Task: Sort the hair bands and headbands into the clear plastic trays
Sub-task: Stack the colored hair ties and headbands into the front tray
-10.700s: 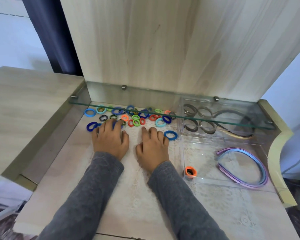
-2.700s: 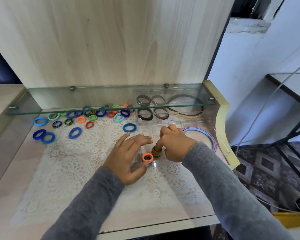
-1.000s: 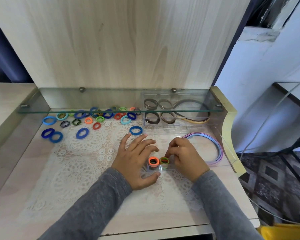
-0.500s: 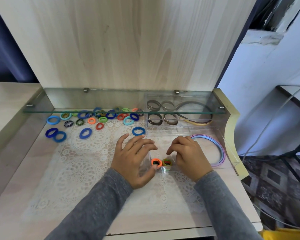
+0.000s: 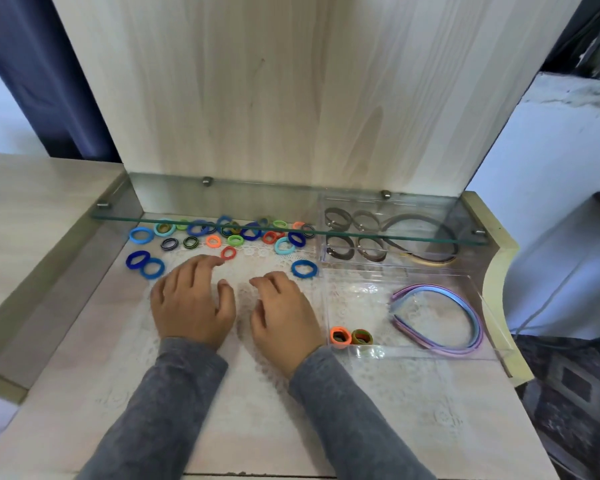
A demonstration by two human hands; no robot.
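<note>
Several coloured hair bands lie scattered on the lace mat under the glass shelf. A red band sits just past the fingertips of my left hand, which hovers empty with relaxed fingers. My right hand is beside it, also empty, left of the near clear tray. That tray holds an orange band, a green-and-red band and purple-blue headbands. A blue band lies beyond my right hand.
A far clear tray holds grey bands and a dark headband. The glass shelf overhangs the back of the desk. A wooden panel rises behind. The desk's raised cream edge bounds the right side.
Both hands have left the near tray and moved left over the mat toward the loose bands. The orange and green-and-red bands stay in the tray's front corner.
</note>
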